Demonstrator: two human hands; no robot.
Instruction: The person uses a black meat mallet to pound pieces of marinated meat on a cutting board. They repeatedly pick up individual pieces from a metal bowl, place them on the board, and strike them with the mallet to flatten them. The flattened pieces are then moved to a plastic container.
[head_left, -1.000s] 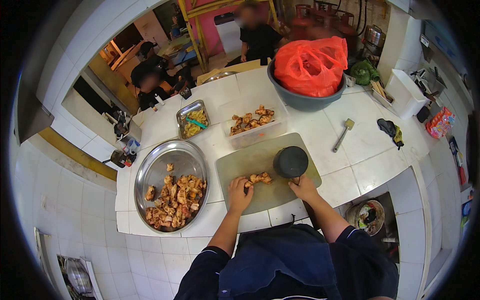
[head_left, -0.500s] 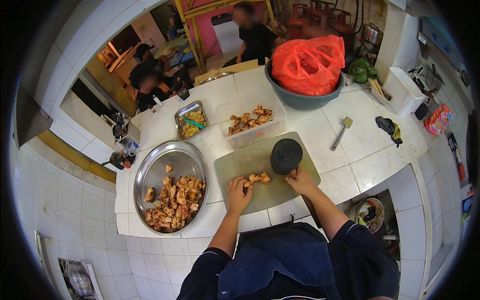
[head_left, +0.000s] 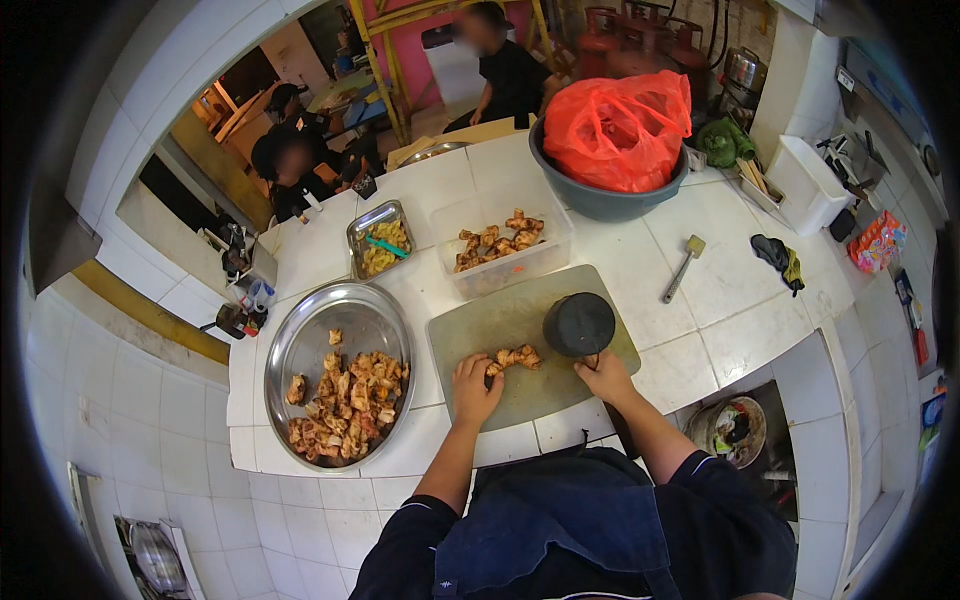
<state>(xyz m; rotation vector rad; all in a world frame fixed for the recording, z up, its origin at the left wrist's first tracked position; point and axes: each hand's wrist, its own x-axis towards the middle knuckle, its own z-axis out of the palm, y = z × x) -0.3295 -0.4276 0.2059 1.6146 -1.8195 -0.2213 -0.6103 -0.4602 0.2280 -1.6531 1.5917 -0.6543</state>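
On the grey-green cutting board (head_left: 470, 345) lies a browned piece of chicken (head_left: 518, 357). My left hand (head_left: 477, 388) rests on the board with its fingertips curled on the left end of that piece. To the right of the chicken, my right hand (head_left: 603, 378) grips the handle of a black mallet (head_left: 580, 324) with a thick round head. The head is over the right part of the board, apart from the chicken. Left of the board, a round steel tray (head_left: 290, 330) holds a heap of browned chicken pieces.
Behind the board stands a clear plastic tub (head_left: 556, 250) with chicken pieces. A small steel pan (head_left: 358, 232) holds yellowish food and a turquoise utensil. Back right is a grey basin (head_left: 610, 205) with a red plastic bag (head_left: 620, 130). A brush (head_left: 683, 270) and dark cloth (head_left: 778, 262) lie right. People sit beyond the counter.
The mallet head has shifted slightly right and nearer to me, tilting in my right hand. My left hand and the chicken piece stay in place.
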